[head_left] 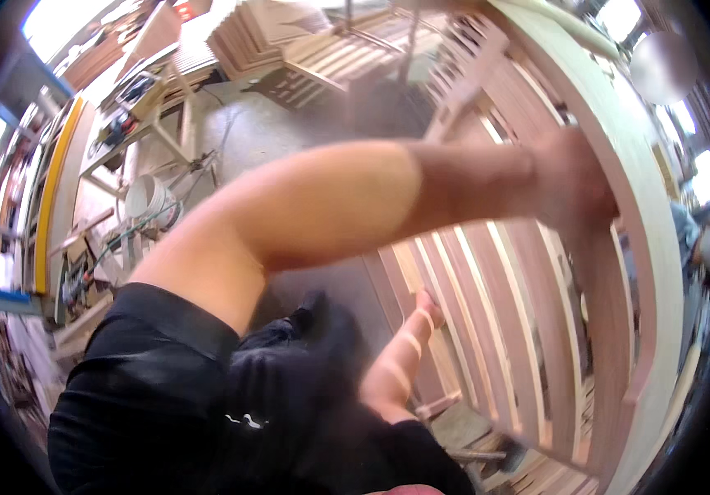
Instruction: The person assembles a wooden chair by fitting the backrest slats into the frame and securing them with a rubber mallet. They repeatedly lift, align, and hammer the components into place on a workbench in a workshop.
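Note:
A large slatted wooden panel [499, 322] stands on my right, its brown slats separated by narrow gaps and bordered by a pale rail [648, 272]. My left arm stretches across the view, and my left hand [574, 177] is at the upper slats beside that rail. Motion blurs this hand and its fingers do not show clearly. Lower down and nearer my body, my right hand [429, 308] is closed around the edge of a slat [411, 272]. Light stripes fall over the right forearm.
A white bucket [150, 200] stands at the left beside a wooden workbench [157, 124] with tools on it. Stacked boards [248, 37] and another slatted panel [355, 51] lie at the back. A yellow-edged rack [56, 194] is at the far left.

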{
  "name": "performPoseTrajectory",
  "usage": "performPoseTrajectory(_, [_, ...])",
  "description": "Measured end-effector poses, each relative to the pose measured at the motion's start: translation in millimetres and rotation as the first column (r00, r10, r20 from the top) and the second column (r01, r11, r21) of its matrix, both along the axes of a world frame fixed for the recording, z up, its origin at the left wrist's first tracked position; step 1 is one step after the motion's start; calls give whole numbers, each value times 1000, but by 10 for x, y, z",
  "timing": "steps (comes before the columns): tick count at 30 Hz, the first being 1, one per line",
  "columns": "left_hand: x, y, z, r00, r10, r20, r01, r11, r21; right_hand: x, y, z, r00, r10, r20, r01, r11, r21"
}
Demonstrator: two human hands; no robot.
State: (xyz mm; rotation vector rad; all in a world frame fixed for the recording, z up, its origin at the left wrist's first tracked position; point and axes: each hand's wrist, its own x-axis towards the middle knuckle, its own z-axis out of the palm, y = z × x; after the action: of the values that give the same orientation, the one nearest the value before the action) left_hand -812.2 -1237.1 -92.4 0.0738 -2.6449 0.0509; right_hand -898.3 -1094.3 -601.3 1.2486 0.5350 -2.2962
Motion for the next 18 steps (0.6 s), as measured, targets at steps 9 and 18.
performPoseTrajectory(9, [1675,612,660,801,480,-357,-514,858,-2,122,-371,488,704,647,-292,-593,762,259])
performPoseTrajectory(18, [4032,2664,1235,349,861,-370,-936,301,-182,1826,-901,2388,168,767,-619,-881,399,255])
